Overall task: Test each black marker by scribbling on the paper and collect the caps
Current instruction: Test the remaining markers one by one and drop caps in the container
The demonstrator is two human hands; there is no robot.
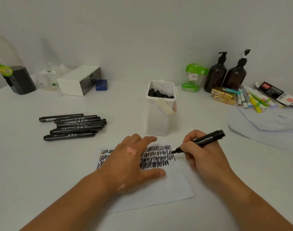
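A white sheet of paper (169, 189) lies near the front of the table, its upper part covered in rows of black scribbles (157, 157). My left hand (130, 162) rests flat on the paper with fingers spread, hiding part of the scribbles. My right hand (199, 154) grips an uncapped black marker (204, 140), its tip touching the paper at the right end of the scribbles. Several black markers (72, 126) lie in a pile to the left. A white tub (159, 120) behind the paper holds several black caps (160, 94).
Two brown pump bottles (225, 75), a green package (193, 77), gold boxes (223, 96) and coloured markers (254, 100) stand at the back right. A white box (79, 80), a blue block (101, 85) and a plastic bottle (9, 67) are at the back left. Folded paper sheets (267, 129) lie on the right.
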